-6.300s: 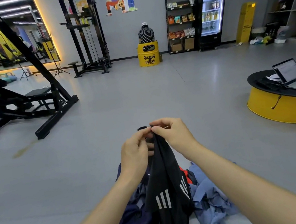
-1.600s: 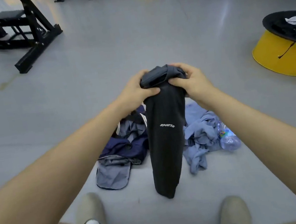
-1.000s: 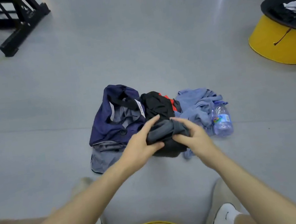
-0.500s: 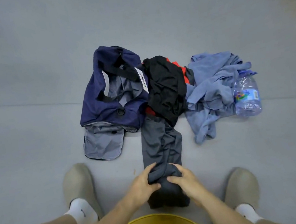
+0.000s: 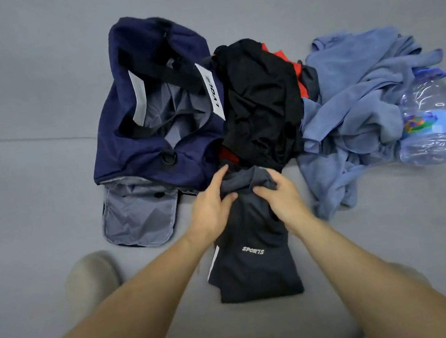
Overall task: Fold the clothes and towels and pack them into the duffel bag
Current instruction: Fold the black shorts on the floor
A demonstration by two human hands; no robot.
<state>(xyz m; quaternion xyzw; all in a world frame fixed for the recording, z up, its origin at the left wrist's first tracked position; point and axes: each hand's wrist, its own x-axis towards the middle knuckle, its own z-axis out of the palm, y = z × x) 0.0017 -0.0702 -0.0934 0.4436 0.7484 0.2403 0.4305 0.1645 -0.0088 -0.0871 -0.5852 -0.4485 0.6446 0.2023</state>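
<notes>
At the left of the heap on the floor (image 5: 30, 183), the navy duffel bag (image 5: 153, 138) lies slumped with its mouth gaping upward and a grey flap (image 5: 139, 219) spread toward the lower left. Judging by that, it is ready to take folded pieces without being handled first.

Just right of the flap, the left hand (image 5: 210, 208) has its grip curled over the bunched far end of the dark grey sports garment (image 5: 256, 262), fingers on top and thumb tucked against the cloth. The garment lies flat at centre frame as a narrow strip. Its long axis runs almost straight up the picture, the hem toward the bottom edge and the gathered end pointing up at the black garment (image 5: 261, 105), which it touches. The "SPORTS" print reads upright from below.

The right hand (image 5: 284, 197) mirrors the left, its grip pinching the same gathered end. Holding both corners of that end probably serves to bring it over the lower half and shorten the strip to bag size.

Further right, crumpled blue cloths (image 5: 357, 108) wait unfolded, with a water bottle (image 5: 429, 123) touching their right edge.
</notes>
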